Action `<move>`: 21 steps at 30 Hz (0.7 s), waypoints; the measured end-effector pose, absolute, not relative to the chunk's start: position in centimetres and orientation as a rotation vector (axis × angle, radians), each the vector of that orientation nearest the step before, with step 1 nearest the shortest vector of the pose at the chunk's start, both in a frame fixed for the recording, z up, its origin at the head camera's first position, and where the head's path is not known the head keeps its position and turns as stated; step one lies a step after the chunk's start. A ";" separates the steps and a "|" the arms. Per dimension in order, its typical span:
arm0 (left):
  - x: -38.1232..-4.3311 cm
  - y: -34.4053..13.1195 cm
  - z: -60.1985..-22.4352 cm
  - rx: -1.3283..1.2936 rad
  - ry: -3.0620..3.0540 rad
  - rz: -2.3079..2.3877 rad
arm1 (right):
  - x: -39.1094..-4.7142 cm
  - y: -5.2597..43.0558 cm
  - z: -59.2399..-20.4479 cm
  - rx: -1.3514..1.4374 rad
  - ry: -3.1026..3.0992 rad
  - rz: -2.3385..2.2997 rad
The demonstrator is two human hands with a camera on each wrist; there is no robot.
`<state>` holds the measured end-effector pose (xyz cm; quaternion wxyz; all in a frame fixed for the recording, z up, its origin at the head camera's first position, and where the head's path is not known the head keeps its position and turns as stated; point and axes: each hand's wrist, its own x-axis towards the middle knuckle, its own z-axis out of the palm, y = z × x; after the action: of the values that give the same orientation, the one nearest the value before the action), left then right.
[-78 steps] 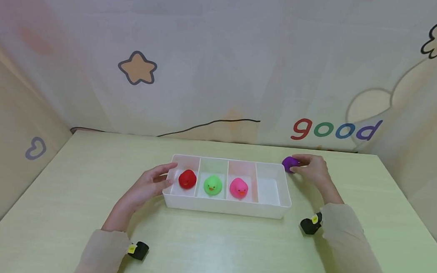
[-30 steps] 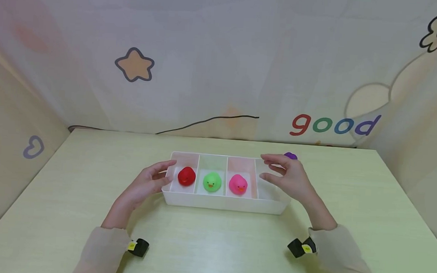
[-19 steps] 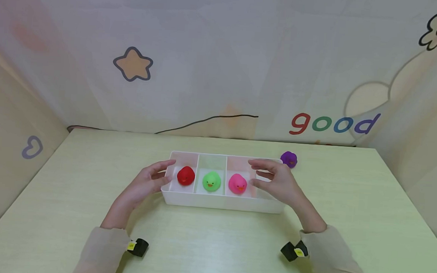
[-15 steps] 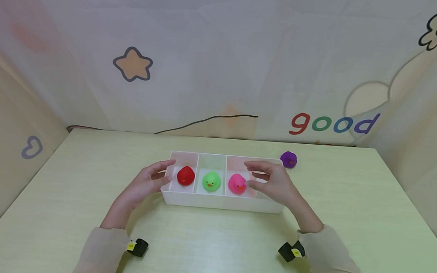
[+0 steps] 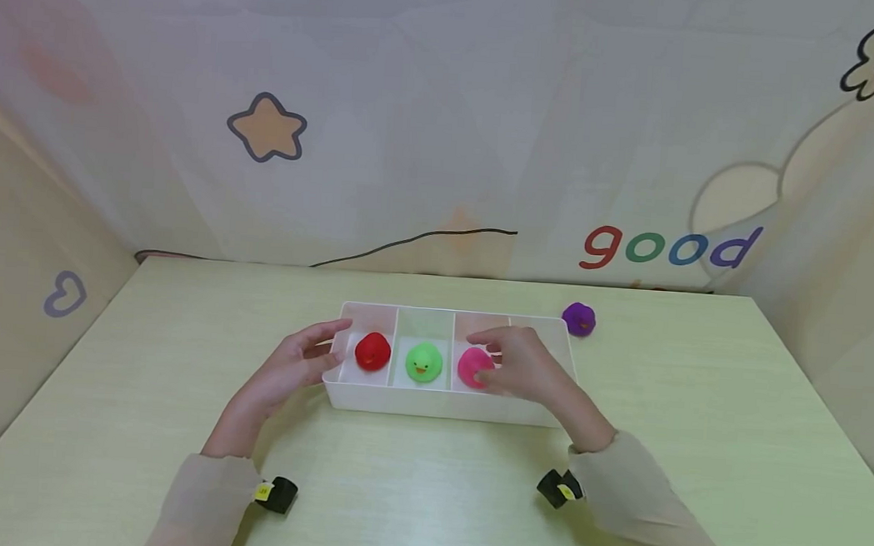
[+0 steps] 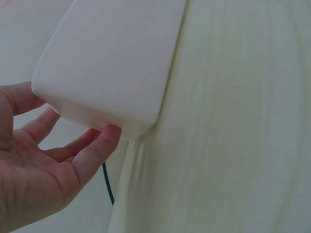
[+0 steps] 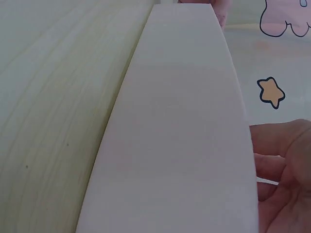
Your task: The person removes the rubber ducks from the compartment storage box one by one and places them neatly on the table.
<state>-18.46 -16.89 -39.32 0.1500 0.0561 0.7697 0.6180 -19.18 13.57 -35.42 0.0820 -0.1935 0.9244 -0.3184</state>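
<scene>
A white tray [image 5: 436, 404] with several compartments in a row lies on the table. A red toy duck [image 5: 373, 352], a green toy duck [image 5: 424, 362] and a pink toy duck [image 5: 470, 365] sit in its first three compartments from the left. My left hand [image 5: 290, 367] holds the tray's left end; in the left wrist view its thumb [image 6: 104, 143] presses the end wall. My right hand [image 5: 523, 366] reaches into the third compartment, thumb and fingers round the pink duck, partly covering it. In the right wrist view the tray's wall [image 7: 175, 121] hides the fingertips.
A purple toy duck [image 5: 579, 319] stands on the table [image 5: 424, 481] just beyond the tray's back right corner. The fourth compartment lies under and beside the right hand. A printed curtain [image 5: 431, 122] hangs behind the table.
My right hand has let go of the purple duck, moved left over the tray and come down onto the pink duck, its fingers drawing in. The left hand has stayed at the tray's end.
</scene>
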 end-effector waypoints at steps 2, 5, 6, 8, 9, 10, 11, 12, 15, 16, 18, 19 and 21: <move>-18.4 -16.9 -39.3 0.160 2.210 1.776 | -19.3 13.1 -35.3 -0.575 2.795 -0.833; -18.4 -17.0 -39.3 0.166 2.212 1.775 | -19.3 12.5 -35.4 -0.586 2.843 -0.704; -18.4 -17.0 -39.3 0.167 2.211 1.776 | -19.3 12.3 -35.4 -0.599 2.858 -0.673; -18.4 -17.0 -39.3 0.173 2.211 1.777 | -19.3 12.1 -35.4 -0.611 2.878 -0.634; -18.4 -17.1 -39.3 0.173 2.209 1.778 | -19.2 12.0 -35.4 -0.612 2.882 -0.622; -18.4 -17.0 -39.3 0.169 2.206 1.780 | -19.2 11.9 -35.3 -0.612 2.884 -0.607; -18.4 -17.0 -39.3 0.162 2.205 1.782 | -19.2 11.8 -35.3 -0.613 2.887 -0.590; -18.4 -17.0 -39.3 0.164 2.203 1.782 | -19.1 11.7 -35.3 -0.613 2.892 -0.572; -18.4 -17.0 -39.3 0.165 2.201 1.782 | -19.1 11.5 -35.1 -0.613 2.902 -0.522; -18.5 -17.0 -39.4 0.168 2.201 1.782 | -19.1 11.4 -35.1 -0.615 2.904 -0.509; -18.5 -17.0 -39.4 0.172 2.204 1.781 | -19.1 11.3 -35.2 -0.612 2.906 -0.491; -18.5 -17.0 -39.4 0.172 2.205 1.782 | -19.1 11.3 -35.2 -0.610 2.907 -0.481; -18.6 -17.0 -39.5 0.174 2.207 1.784 | -19.2 11.2 -35.4 -0.616 2.912 -0.455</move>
<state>-18.57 -17.00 -39.46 0.1485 0.0603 0.7676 0.6206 -19.22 11.21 -35.38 0.0652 -0.2040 0.9651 -0.1509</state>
